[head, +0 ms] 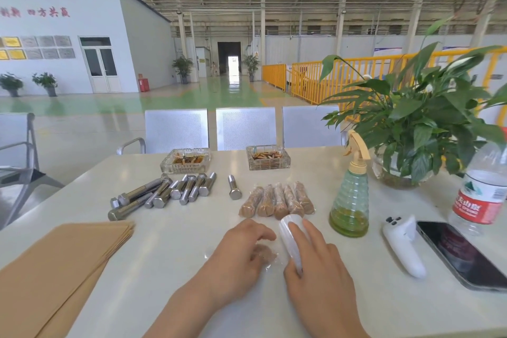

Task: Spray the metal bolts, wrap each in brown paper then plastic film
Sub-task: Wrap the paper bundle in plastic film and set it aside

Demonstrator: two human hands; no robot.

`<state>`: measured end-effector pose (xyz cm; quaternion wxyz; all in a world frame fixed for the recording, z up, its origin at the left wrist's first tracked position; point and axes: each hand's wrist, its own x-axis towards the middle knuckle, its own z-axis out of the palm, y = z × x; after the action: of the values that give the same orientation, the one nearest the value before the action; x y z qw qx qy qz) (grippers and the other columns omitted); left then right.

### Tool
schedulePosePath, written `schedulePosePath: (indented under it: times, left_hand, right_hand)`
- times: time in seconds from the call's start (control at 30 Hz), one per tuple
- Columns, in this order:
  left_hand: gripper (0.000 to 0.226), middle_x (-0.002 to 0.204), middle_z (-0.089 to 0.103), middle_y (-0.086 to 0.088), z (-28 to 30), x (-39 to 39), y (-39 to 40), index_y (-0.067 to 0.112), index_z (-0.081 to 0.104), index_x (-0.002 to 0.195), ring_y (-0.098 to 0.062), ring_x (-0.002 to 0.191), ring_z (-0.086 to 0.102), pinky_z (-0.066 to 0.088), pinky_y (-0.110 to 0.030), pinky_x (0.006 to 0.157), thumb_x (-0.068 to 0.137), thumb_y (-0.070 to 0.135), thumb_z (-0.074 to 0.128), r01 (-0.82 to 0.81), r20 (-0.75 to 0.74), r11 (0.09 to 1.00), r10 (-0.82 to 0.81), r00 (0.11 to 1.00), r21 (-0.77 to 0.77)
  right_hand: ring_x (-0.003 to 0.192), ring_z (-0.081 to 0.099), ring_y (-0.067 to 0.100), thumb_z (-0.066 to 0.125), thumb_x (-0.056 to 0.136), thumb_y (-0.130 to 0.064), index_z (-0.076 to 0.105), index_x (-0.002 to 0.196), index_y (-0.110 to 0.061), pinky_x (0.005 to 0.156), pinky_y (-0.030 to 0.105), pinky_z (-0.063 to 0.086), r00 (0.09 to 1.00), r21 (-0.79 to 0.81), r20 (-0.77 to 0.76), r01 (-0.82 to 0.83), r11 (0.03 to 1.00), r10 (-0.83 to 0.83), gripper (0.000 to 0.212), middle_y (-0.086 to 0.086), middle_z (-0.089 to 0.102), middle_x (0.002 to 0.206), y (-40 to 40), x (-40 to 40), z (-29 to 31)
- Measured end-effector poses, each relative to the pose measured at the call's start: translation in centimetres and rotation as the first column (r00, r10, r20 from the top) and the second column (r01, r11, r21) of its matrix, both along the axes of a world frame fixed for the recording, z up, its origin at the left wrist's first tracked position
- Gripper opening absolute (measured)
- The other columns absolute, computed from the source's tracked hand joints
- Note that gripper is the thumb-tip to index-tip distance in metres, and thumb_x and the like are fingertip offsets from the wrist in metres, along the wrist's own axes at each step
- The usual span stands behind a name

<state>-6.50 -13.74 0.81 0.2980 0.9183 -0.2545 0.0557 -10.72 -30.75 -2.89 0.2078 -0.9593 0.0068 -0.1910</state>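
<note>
One paper-wrapped bolt (pixel 264 253) lies on the white worktop (pixel 170 250) at the 6 o'clock side of the scene, under a sheet of clear film whose edges are hard to make out. The left hand (pixel 236 250) covers most of it; its fingers (pixel 260 234) curl down onto the bolt and hold it in place, so only one brown end shows. Touching it at 3 o'clock, the right hand (pixel 315 263) grips the film roll (pixel 290 241), fingers laid along the top and the thumb hidden beneath.

Just past the hands at 12 o'clock, five wrapped bolts (pixel 278 200) lie side by side. At 10 o'clock sits a heap of bare bolts (pixel 164 192), with a single bolt (pixel 234 187) apart between the heap and the wrapped row. A stack of brown paper (pixel 60 266) lies at 8 o'clock, cut off by the frame's edge. At 2 o'clock stands the spray bottle (pixel 349 200) with greenish liquid in its base. Beyond it, at 3 o'clock, lie a white controller (pixel 403 247) and a phone (pixel 463 252), partly cut off, with a water bottle (pixel 482 189) and a potted plant (pixel 419 118) behind. Two glass ashtrays (pixel 185 160) sit at the far edge.
</note>
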Motion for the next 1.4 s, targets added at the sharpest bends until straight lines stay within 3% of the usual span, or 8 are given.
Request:
schedulePosePath:
  times: [0.2, 0.43, 0.6, 0.73, 0.97, 1.07, 1.23, 1.4]
  left_hand:
    - [0.022, 0.110, 0.052, 0.012, 0.9, -0.7, 2.7, 0.035, 0.058, 0.103, -0.016, 0.112, 0.053, 0.045, -0.032, 0.087, 0.092, 0.054, 0.055, -0.225, 0.015, 0.883, 0.240, 0.971, 0.412]
    - [0.019, 0.120, 0.046, -0.001, -0.1, -1.9, 2.3, 0.021, 0.045, 0.119, -0.024, 0.113, 0.049, 0.043, -0.036, 0.093, 0.101, 0.025, 0.045, -0.118, 0.161, 0.805, 0.029, 0.987, 0.581]
    - [0.014, 0.084, 0.058, 0.015, 3.4, -1.7, 5.4, 0.022, 0.057, 0.101, -0.002, 0.074, 0.048, 0.041, -0.019, 0.070, 0.105, 0.034, 0.051, 0.199, -0.223, 0.980, -0.190, 0.956, 0.018]
    - [0.028, 0.085, 0.069, -0.003, 6.1, -1.8, 6.0, 0.013, 0.060, 0.104, -0.014, 0.064, 0.053, 0.039, -0.018, 0.060, 0.106, 0.040, 0.053, 0.257, -0.411, 0.861, -0.447, 0.794, -0.440]
    - [0.026, 0.071, 0.049, -0.009, 5.6, 1.2, 5.9, 0.015, 0.058, 0.080, -0.019, 0.053, 0.041, 0.034, -0.027, 0.049, 0.093, 0.036, 0.064, -0.114, -0.437, 0.786, -0.211, 0.874, -0.608]
    - [0.028, 0.062, 0.060, 0.002, 3.9, 1.7, 5.2, 0.007, 0.054, 0.081, -0.015, 0.052, 0.060, 0.048, -0.029, 0.048, 0.100, 0.026, 0.061, -0.193, -0.372, 0.870, 0.012, 0.928, -0.453]
    - [0.024, 0.058, 0.058, 0.005, 1.8, 2.7, 4.3, 0.020, 0.049, 0.082, -0.002, 0.049, 0.044, 0.036, -0.023, 0.053, 0.082, 0.038, 0.065, -0.159, -0.093, 0.981, 0.149, 0.984, -0.109]
    - [0.021, 0.051, 0.060, 0.006, 1.3, 3.8, 3.4, 0.019, 0.050, 0.085, -0.004, 0.046, 0.050, 0.034, -0.018, 0.047, 0.080, 0.020, 0.070, -0.250, -0.144, 0.945, 0.223, 0.964, -0.209]
  right_hand:
    - [0.121, 0.035, 0.014, 0.040, 0.096, -0.045, 0.007, 0.155, -0.051, 0.089, 0.022, 0.044, 0.998, -0.041, 0.025, 0.051, 0.998, -0.050, 0.068, -0.023, 0.004, 0.164, -0.2, -0.2, 0.0]
    - [0.122, 0.039, 0.012, 0.048, 0.083, -0.062, 0.009, 0.148, -0.058, 0.097, 0.025, 0.042, 0.996, -0.059, -0.083, -0.037, 0.998, 0.032, 0.076, -0.023, -0.003, 0.159, -0.9, -0.1, 0.3]
    - [0.093, 0.055, -0.006, 0.064, 0.070, -0.048, 0.032, 0.132, -0.063, 0.083, 0.010, 0.043, 0.973, 0.192, -0.138, -0.159, 0.968, 0.187, 0.071, -0.037, 0.008, 0.149, -2.8, 0.2, 2.7]
    - [0.120, 0.044, -0.017, 0.073, 0.084, -0.039, 0.040, 0.130, -0.056, 0.104, 0.006, 0.033, 0.910, 0.356, -0.147, -0.317, 0.879, 0.388, 0.059, -0.028, 0.036, 0.145, -2.8, 0.5, 3.6]
    - [0.078, 0.066, -0.014, 0.085, 0.074, -0.003, 0.067, 0.115, -0.022, 0.075, 0.007, 0.047, 0.766, 0.844, -0.210, -0.172, 0.508, 0.608, 0.049, -0.010, 0.070, 0.104, -0.7, 0.7, 4.5]
    - [0.097, 0.075, 0.023, 0.086, 0.051, -0.018, 0.076, 0.119, -0.007, 0.088, 0.035, 0.054, 0.760, 0.992, -0.009, -0.077, 0.104, 0.650, 0.069, 0.019, 0.076, 0.111, -0.5, 0.5, 4.2]
    - [0.120, 0.050, 0.061, 0.059, 0.095, 0.008, 0.049, 0.140, 0.014, 0.105, 0.069, 0.034, 0.861, 0.931, 0.079, 0.117, -0.346, 0.503, 0.046, 0.035, 0.063, 0.106, 1.9, -0.1, 3.3]
    - [0.127, 0.059, 0.041, 0.090, 0.043, -0.001, 0.061, 0.130, 0.007, 0.115, 0.052, 0.034, 0.850, 0.762, 0.209, 0.169, -0.625, 0.484, 0.092, 0.025, 0.059, 0.138, 3.3, 0.3, 5.9]
